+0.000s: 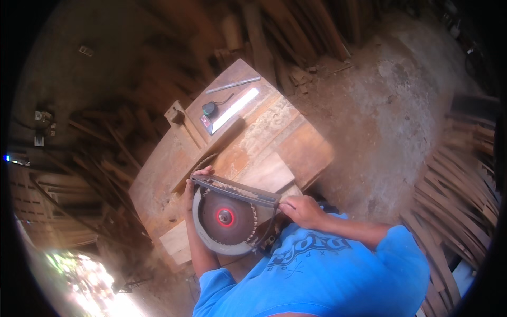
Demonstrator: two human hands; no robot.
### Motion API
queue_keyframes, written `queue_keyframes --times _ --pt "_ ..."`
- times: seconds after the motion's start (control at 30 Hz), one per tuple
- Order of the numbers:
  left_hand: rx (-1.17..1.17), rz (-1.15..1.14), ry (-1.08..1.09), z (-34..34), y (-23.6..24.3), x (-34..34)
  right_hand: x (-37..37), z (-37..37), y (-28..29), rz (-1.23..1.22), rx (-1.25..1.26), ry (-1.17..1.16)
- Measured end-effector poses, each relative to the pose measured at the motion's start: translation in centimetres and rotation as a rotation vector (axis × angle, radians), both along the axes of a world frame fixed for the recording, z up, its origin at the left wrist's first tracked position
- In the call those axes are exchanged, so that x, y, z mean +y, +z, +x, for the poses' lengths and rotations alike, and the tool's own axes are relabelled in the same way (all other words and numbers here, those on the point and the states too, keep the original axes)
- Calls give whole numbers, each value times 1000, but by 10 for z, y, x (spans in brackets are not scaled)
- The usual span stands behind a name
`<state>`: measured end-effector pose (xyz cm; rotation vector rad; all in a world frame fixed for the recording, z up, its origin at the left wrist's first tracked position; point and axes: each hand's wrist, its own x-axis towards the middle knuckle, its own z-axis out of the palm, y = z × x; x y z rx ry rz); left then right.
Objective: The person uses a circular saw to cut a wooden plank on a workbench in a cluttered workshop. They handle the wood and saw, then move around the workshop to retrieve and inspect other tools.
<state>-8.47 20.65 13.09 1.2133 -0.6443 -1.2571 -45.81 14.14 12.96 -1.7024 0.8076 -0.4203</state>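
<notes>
A handheld circular saw [226, 240] is tilted up in front of my blue shirt, its round toothed blade [214, 211] facing me. My left hand [201, 172] holds the far left end of the saw's flat metal base plate [240, 191], its fingers curled over the edge. At the plate's right end, my right hand [301, 210] is closed on the saw, fingers partly hidden. Just past my left hand, a toothed blade edge [205, 160] shows at the wooden worktable [153, 179] beside a long wooden fence [203, 153]. Pale boards [271, 173] lie behind the saw.
On the table's far part lie a tape measure [209, 109], a bright metal square [233, 110] and a thin rod [232, 85]. A wooden block [175, 112] stands at its left edge. Stacked timber strips [459, 185] lie right; more planks [296, 31] lean at the back.
</notes>
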Motion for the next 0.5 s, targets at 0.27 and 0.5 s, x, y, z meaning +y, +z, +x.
queue_keyframes --times 0.27,0.5 --pt "77 -18 28 -5 0 3 8 10 -12 1342 -195 -162" --pt "74 -2 44 -3 -3 3 3 3 -2 517 -11 -111"
